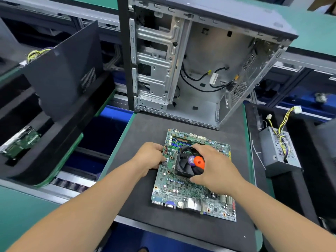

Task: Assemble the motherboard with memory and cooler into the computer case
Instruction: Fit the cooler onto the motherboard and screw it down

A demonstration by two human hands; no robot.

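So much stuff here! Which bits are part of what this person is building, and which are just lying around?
Part of the job:
motherboard, gripped at its edge by the left hand
cooler fan, held by the right hand along with an orange-handled tool
open computer case

Lying about:
power supply with loose wires
case side panel
circuit board in the left tray

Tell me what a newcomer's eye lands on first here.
Probably the bright orange tool handle in the right hand, over the black cooler fan on the green motherboard lying mid-mat. The left hand holds the board's left edge. Behind it, the open computer case stands, loose cables inside.
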